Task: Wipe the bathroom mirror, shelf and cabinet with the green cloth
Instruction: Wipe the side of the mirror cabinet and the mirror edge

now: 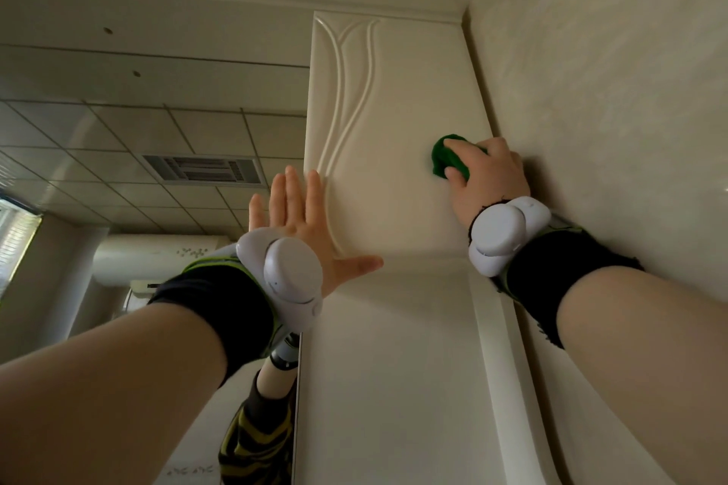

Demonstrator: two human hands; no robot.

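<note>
Head view, tilted up. We note the right grip (486, 173) curled round the green cloth (447, 159), thumb and fingers bunching it into a wad and pressing it flat on the cream cabinet door (394, 98). The cloth sticks out past the fingertips, toward the door's middle; the back of this grip sits just beside the wall (591, 91) at the door's right edge.

Left grip (299, 217): fully spread, fingers straight, thumb out, holding nothing. It lies at the door's left edge, over the raised curved moulding (346, 98); we cannot tell if the palm touches. The cloth is well apart from it, up and to the right.

Each wrist carries a white device (500, 236) over a dark band. Below the left grip, the mirror (268, 406) reflects a striped sleeve.
</note>
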